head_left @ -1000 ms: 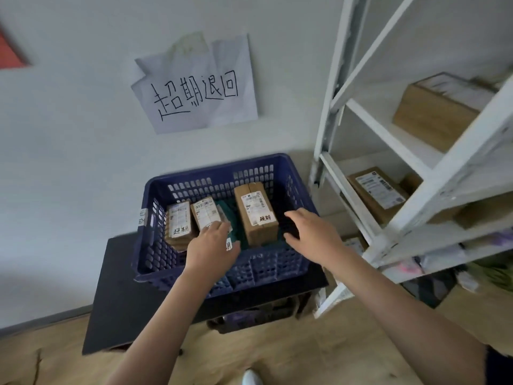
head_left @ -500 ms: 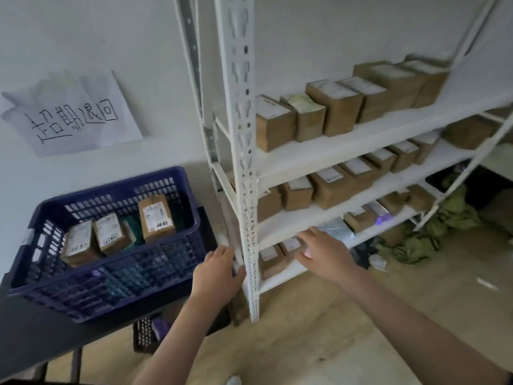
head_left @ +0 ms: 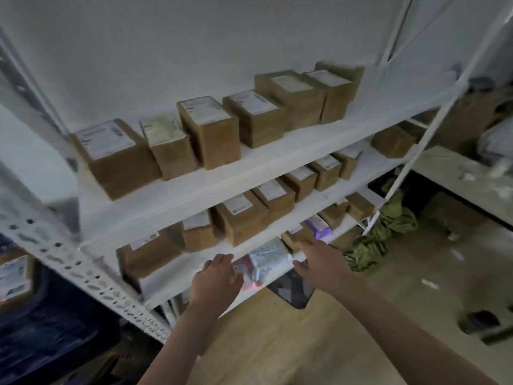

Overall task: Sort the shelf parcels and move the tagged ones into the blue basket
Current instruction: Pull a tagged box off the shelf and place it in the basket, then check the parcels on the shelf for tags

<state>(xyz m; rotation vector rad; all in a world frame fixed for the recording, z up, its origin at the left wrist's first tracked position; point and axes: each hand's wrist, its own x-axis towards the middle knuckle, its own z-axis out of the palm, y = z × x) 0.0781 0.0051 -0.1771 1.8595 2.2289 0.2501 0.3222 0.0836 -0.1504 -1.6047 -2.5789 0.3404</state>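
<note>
A white metal shelf (head_left: 194, 187) holds rows of brown cardboard parcels with white labels, such as one at the upper left (head_left: 116, 157) and one on the middle board (head_left: 241, 218). A soft plastic mailer (head_left: 263, 262), white with a pink part, lies on the lowest board's front edge. My left hand (head_left: 216, 282) reaches to the mailer's left side with fingers spread. My right hand (head_left: 319, 262) hovers at its right side, fingers apart. Neither hand holds anything. The blue basket (head_left: 41, 329) shows at the lower left edge with a labelled parcel (head_left: 14, 276) inside.
A perforated white shelf post (head_left: 83, 276) stands between the basket and the hands. Green cloth (head_left: 388, 226) lies heaped on the wooden floor by the shelf's right leg. A dark bag (head_left: 294, 290) sits under the lowest board. A pale table (head_left: 466, 179) is at the right.
The view has swung right from the basket to the shelf. Both hands left the basket and moved to the lowest shelf board, on either side of the plastic mailer.
</note>
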